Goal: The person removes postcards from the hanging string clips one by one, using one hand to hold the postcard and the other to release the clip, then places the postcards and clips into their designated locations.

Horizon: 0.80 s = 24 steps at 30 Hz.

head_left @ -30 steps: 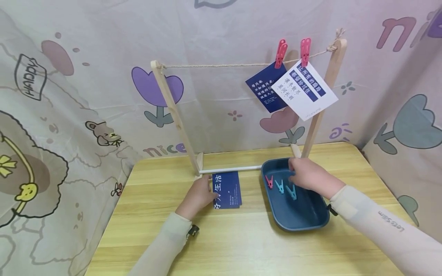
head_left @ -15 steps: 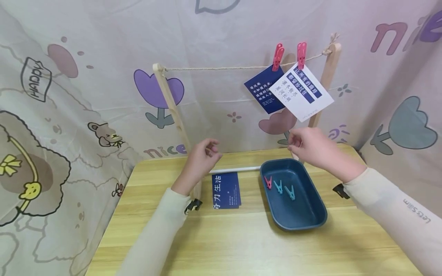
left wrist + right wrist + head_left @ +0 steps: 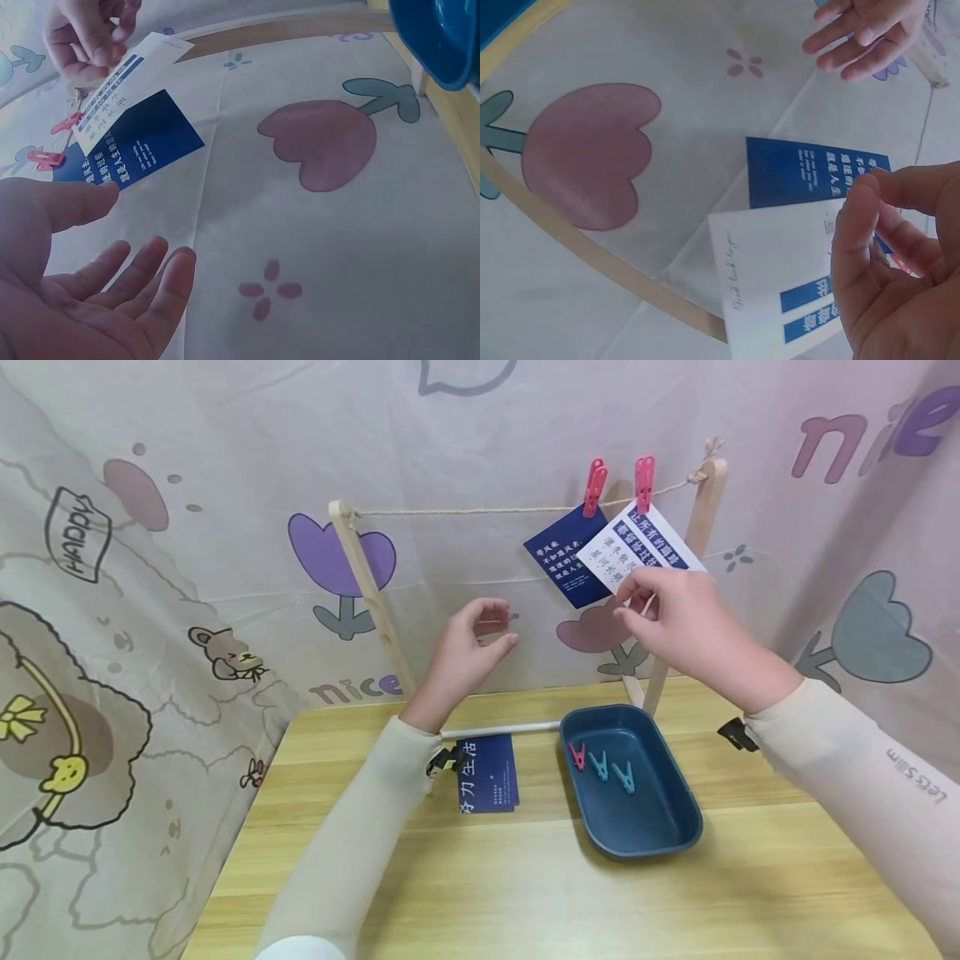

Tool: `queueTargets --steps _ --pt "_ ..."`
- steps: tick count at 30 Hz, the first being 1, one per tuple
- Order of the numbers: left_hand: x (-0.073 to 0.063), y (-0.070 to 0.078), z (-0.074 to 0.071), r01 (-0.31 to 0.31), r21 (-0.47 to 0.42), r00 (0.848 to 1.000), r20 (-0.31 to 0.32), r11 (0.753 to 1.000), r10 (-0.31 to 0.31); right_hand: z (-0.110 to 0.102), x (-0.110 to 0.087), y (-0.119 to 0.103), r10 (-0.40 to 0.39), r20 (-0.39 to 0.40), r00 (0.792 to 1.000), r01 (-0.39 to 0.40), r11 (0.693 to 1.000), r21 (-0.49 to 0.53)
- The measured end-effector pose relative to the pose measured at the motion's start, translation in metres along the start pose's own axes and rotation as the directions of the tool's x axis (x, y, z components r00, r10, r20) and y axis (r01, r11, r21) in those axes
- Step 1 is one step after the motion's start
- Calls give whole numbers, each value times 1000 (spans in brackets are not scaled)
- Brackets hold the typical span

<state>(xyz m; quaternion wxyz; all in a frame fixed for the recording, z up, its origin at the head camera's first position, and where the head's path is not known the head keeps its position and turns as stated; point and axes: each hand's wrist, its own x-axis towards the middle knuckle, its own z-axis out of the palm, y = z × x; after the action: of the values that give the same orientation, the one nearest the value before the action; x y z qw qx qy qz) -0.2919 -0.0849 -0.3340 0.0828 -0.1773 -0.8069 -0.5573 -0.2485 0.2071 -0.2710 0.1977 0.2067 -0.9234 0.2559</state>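
Observation:
Two cards hang from the twine by pink clothespins at its right end. The dark blue card is partly covered by the white card, which has blue text bands. My right hand is in front of the white card with loosely bent fingers; nothing shows between them in the right wrist view, where the card lies beyond the fingers. My left hand is raised left of the cards, thumb apart from the fingers, holding nothing. Whether the right fingers touch the white card cannot be told.
On the table stands a dark blue tray with one pink clothespin and two teal clothespins. A small stack of blue cards lies left of it. Wooden posts and a white rod form the frame.
My left hand has risen from the card stack to below the twine. My right hand has risen from the tray to the hanging white card. The cards and clothespins stay put.

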Motion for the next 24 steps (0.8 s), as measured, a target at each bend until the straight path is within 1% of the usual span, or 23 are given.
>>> queueTargets --steps 6,10,16,20,24 --pt "14 9 6 -28 -64 1000 10 998 28 -11 6 -7 -7 -45 999 7 1000 2" --pt "21 16 10 -39 -108 999 24 993 42 -16 9 -9 -19 -85 996 21 1000 23" --pt "30 22 17 -50 -207 998 34 977 58 -20 17 -14 -14 -156 988 21 999 44" --pt "35 25 22 -51 -252 998 18 966 57 -21 23 -18 -25 -225 974 39 997 59" --pt "39 27 26 -45 -278 999 1 959 47 -20 33 -23 -50 -310 949 76 994 75"
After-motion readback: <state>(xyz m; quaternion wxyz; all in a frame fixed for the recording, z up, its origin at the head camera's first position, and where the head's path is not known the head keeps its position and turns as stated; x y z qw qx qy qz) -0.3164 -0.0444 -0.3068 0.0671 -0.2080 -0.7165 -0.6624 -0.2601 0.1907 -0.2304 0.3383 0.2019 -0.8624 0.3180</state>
